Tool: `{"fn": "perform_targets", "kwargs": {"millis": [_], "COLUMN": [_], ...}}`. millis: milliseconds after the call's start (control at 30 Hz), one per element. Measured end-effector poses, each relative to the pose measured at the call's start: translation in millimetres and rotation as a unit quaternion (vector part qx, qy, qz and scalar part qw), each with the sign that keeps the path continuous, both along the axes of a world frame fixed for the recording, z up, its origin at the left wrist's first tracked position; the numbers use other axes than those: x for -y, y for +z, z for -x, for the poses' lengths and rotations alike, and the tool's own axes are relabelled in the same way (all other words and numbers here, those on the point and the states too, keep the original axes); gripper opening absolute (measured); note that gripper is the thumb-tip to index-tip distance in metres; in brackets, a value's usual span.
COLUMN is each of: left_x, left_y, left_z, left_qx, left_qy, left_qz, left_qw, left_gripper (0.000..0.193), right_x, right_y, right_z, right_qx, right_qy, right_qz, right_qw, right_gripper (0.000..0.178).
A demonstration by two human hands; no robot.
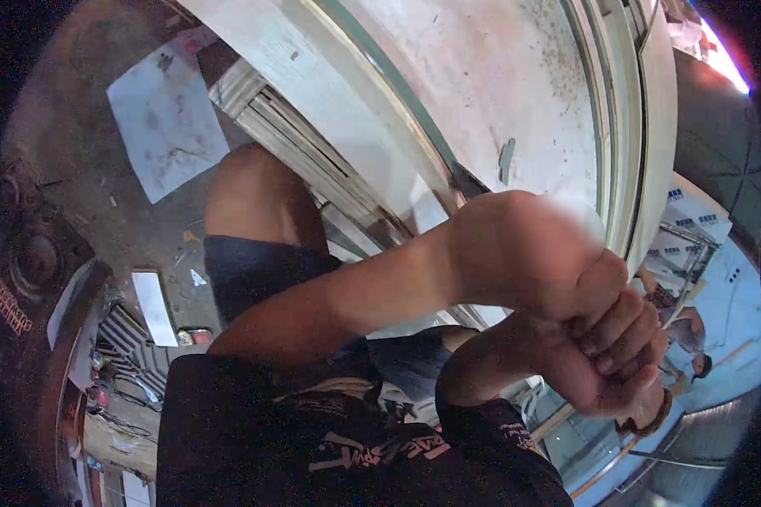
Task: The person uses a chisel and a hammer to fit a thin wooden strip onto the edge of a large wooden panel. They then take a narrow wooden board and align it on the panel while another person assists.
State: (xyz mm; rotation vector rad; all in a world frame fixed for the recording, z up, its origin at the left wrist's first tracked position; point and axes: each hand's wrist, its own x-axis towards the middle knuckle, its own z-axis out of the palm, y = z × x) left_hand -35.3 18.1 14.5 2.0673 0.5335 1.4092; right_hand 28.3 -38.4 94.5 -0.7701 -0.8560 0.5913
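Observation:
My two hands are pressed together at right of centre, close to the camera. My left hand point(533, 253) comes in on a bent forearm from the left, its fingers curled in against the other hand. Below it my right hand point(579, 367) is closed too, and the curled fingers of both overlap. Whatever lies between them, if anything, is hidden. A brown band point(651, 418) shows beside the lowest fingers. A pale blur covers part of the upper edge of my left hand. Behind the hands is a large whitish panel point(516, 76) with greenish edge strips.
Stacked pale frame strips point(292, 139) lie beside my bare knee point(258, 186). A stained white sheet point(167, 118) and a narrow white piece point(154, 307) are on the floor at left. Dark machinery point(38, 253) stands far left. Another person point(687, 329) is at right near blue sheeting point(744, 338).

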Motion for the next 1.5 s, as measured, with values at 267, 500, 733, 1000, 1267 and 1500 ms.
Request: {"fn": "perform_targets", "kwargs": {"millis": [267, 500, 733, 1000, 1267, 1500], "left_x": [-8.2, -13.0, -20.7, -18.1, -8.8, -11.8], "left_y": [-5.1, -2.6, 7.1, 21.1, 26.6, 20.8], "left_z": [4.6, 4.0, -14.2, 0.3, 9.4, 13.3], "left_qx": [0.127, 0.142, 0.189, 0.172, 0.197, 0.197], "left_qy": [0.075, 0.101, 0.152, 0.163, 0.131, 0.154], "left_qz": [0.048, 0.113, 0.067, 0.089, 0.124, 0.114], "left_qw": [0.988, 0.978, 0.968, 0.968, 0.964, 0.962], "left_gripper": [0.017, 0.019, 0.018, 0.021, 0.015, 0.010], "right_x": [-14.1, -45.4, -58.8, 119.4, 184.6, 91.2], "right_y": [8.5, 25.8, 20.3, -5.8, -29.5, 160.6], "right_z": [6.0, 28.7, 11.3, -176.5, -269.0, -119.5], "right_qx": [0.114, 0.144, 0.076, 0.610, 0.415, 0.391], "right_qy": [0.035, 0.146, 0.099, -0.275, -0.064, -0.121], "right_qz": [0.085, 0.163, 0.092, 0.572, 0.660, 0.322], "right_qw": [0.989, 0.965, 0.988, 0.474, 0.624, 0.854], "right_gripper": [0.031, 0.029, 0.033, 0.067, 0.035, 0.029]}}
